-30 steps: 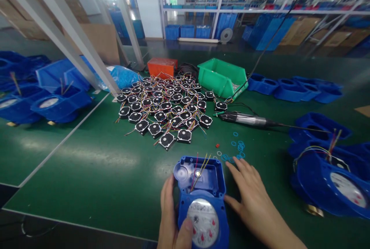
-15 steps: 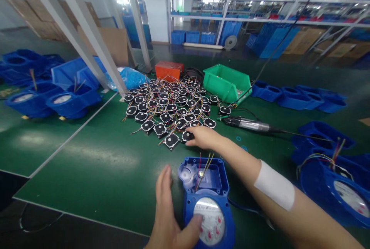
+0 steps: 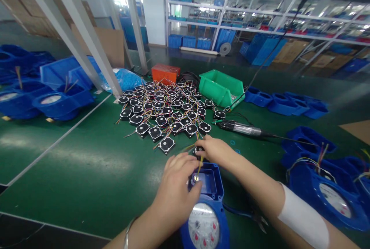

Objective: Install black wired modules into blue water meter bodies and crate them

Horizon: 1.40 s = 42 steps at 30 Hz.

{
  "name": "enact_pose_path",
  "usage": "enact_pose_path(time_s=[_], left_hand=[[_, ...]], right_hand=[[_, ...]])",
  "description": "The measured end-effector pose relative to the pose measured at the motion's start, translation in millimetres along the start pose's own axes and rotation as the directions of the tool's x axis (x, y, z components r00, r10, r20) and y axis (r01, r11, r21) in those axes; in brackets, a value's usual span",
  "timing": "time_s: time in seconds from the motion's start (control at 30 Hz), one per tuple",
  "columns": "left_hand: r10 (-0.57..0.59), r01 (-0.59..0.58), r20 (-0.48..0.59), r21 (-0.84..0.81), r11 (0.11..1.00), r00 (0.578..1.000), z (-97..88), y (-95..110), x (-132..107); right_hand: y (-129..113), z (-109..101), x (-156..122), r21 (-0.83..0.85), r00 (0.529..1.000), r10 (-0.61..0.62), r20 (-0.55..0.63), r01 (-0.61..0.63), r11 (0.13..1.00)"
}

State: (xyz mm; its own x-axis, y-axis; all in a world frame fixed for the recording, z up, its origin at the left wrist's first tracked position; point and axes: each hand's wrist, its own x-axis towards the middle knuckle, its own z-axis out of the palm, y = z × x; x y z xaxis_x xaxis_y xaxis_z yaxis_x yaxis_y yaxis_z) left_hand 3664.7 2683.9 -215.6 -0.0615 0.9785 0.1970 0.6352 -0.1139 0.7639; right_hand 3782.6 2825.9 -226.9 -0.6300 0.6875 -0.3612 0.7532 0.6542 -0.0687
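The right hand (image 3: 215, 150) has brought a pinched module (image 3: 198, 150) from the pile (image 3: 167, 111) to the far end of the meter (image 3: 214, 199), while the left hand (image 3: 178, 179) has shifted from dial (image 3: 204, 224) to wires (image 3: 200, 167), its grip unclear.

You are at a green work table (image 3: 86, 164) in what looks like a factory assembly hall, with a heap of identical black wired modules (image 3: 167, 110), a corded power screwdriver (image 3: 243, 128) and a green parts bin (image 3: 212, 89) before you. Rows of matching blue housings (image 3: 300, 187) flank you, and beyond stand metal racks (image 3: 190, 22), blue crates (image 3: 189, 41) and cardboard boxes (image 3: 290, 52).
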Motion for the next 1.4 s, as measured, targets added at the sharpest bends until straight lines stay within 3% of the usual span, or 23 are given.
enact_pose_path(time_s=[0.1,0.27,0.37,0.47,0.57,0.73,0.87,1.03,1.17,1.27,1.4], left_hand=[[0.025,-0.026,-0.029,-0.034,0.999,0.999,-0.3,-1.7,-2.3],[0.093,-0.119,-0.159,-0.164,0.979,0.983,2.6,-1.8,-12.0],[-0.031,-0.062,-0.245,-0.363,0.93,0.969,6.6,0.8,-18.8],[-0.188,0.025,-0.251,-0.538,0.843,0.949,8.9,3.6,-22.3],[-0.229,0.048,-0.263,-0.553,0.832,0.937,7.9,6.0,-21.2],[-0.339,0.144,-0.254,-0.567,0.811,0.906,2.8,9.8,-13.6],[-0.396,0.208,-0.195,-0.604,0.769,0.897,-0.2,12.7,-4.7],[-0.382,0.171,-0.197,-0.651,0.739,0.903,-1.7,19.7,2.4],[-0.313,0.022,-0.318,-0.669,0.743,0.895,0.0,23.0,-1.8],[-0.231,-0.048,-0.405,-0.571,0.819,0.885,-1.1,22.1,-9.4],[-0.156,-0.055,-0.411,-0.457,0.888,0.898,-9.9,18.9,-21.3]], right_hand=[[-4.6,11.9,1.2,0.034,0.996,0.055,-0.073,-0.052,0.998],[-0.3,18.1,4.5,0.11,0.989,-0.028,-0.148,0.044,0.993],[2.0,20.4,5.1,0.13,0.976,0.002,-0.216,0.027,0.991],[0.1,24.2,5.6,0.139,0.95,0.161,-0.269,-0.127,0.982],[-1.4,25.7,6.6,0.14,0.927,0.267,-0.262,-0.237,0.961],[0.7,5.8,-0.2,0.17,0.911,0.279,-0.304,-0.236,0.957],[-5.3,-28.0,-26.0,0.24,0.861,0.214,-0.461,-0.111,0.964],[-28.3,-57.5,-70.4,0.193,0.784,0.002,-0.62,0.151,0.97],[-43.0,-63.0,-94.1,0.163,0.742,-0.143,-0.655,0.323,0.932],[-44.3,-60.9,-102.5,0.188,0.722,-0.139,-0.678,0.353,0.917],[-36.9,-50.4,-106.4,0.23,0.727,-0.109,-0.678,0.351,0.908]])
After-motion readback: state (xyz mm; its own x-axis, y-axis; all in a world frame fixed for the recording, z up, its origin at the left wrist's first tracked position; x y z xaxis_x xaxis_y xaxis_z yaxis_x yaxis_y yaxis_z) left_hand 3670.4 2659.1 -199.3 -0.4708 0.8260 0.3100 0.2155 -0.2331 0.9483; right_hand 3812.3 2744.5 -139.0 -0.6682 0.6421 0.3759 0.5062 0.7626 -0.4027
